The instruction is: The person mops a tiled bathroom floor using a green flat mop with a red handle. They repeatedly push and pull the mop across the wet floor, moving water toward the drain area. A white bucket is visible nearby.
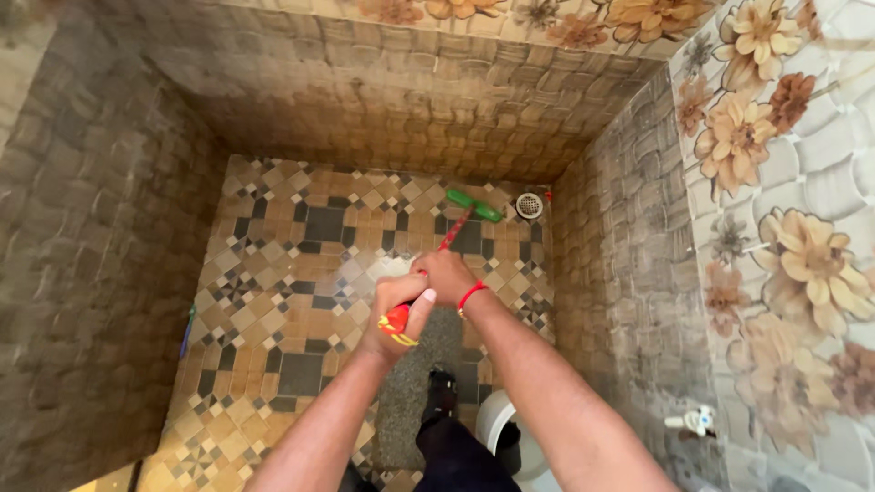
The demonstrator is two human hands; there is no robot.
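Observation:
Both my hands grip a long red handle (451,232) that ends in a green wiper head (474,206) resting on the patterned tile floor (301,273). My left hand (394,314) holds the near end, where the red grip has yellow bands. Just ahead of it, my right hand (447,276), with a red thread at the wrist, clasps the handle further along. The green head lies close to the round metal floor drain (530,205) in the far right corner.
Brown stone-look tiled walls enclose the floor on three sides; the right wall (775,182) has flower tiles above. A white tap (693,420) sticks out low on the right wall. A white bucket (497,419) and my dark trouser leg (456,446) are below.

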